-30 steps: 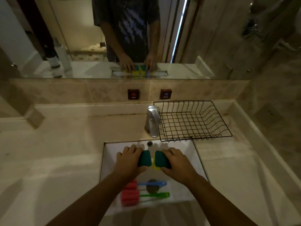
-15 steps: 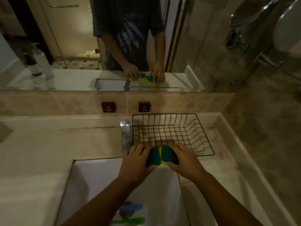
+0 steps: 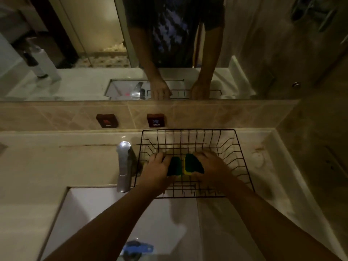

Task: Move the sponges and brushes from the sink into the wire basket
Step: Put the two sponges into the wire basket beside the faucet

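Both my hands are inside the black wire basket on the counter, right of the tap. My left hand grips one green-and-yellow sponge. Beside it, my right hand grips a second green-and-yellow sponge. The two sponges touch each other low in the basket; whether they rest on its floor I cannot tell. In the white sink below, the blue handle of a brush shows at the bottom edge, the rest hidden by my left forearm.
A chrome tap stands just left of the basket at the sink's back edge. Hot and cold buttons sit on the tiled backsplash under a mirror. The stone counter extends left; a wall closes the right side.
My hands carried the two sponges up from the sink, over the basket's front rim and down into the basket. The view shifted forward, so the sink's brushes have mostly left the frame.
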Demonstrator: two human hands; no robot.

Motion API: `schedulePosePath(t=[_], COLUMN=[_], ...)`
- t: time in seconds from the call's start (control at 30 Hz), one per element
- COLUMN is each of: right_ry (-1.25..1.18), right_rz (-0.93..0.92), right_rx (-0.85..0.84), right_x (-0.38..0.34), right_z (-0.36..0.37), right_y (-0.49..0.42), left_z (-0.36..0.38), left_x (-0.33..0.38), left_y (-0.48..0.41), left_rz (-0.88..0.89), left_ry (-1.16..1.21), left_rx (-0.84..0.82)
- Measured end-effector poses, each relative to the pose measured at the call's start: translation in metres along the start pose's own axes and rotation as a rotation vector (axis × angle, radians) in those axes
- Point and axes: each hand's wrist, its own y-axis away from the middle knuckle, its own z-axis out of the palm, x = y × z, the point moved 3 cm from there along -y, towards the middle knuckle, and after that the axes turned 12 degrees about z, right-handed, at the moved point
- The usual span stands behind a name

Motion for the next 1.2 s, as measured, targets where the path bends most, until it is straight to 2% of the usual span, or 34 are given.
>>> schedulePosePath(t=[0.23,0.43,0.67,0.93,1.2], right_ry=[0.01,0.056,0.077,0.042,0.083], right_rz=[0.005,-0.006,-0.047,-0.049,-0.069], right_rx=[-0.023,0.062,0.086,0.091,0.093], right_x=[0.003,0.011,0.01,0.01,0.009], right_z=[0.013,0.021,0.032,0.034,0.033], right_y=[-0.049,-0.071,-0.08,-0.081,-0.084], left_z=[0.016,0.026,0.037,0.044,0.045], left_x=[-0.016,-0.028,-0.036,-0.038,-0.041], left_y=[-0.046,-0.072,-0.084,-0.087,-0.088], left_rz=[0.016,-0.046,-0.055,-0.028,-0.027], left_ry=[-0.027,-0.041,0.005,-0.068,-0.028], left_rx=[0.004,0.002,-0.043,-0.069,-0.022])
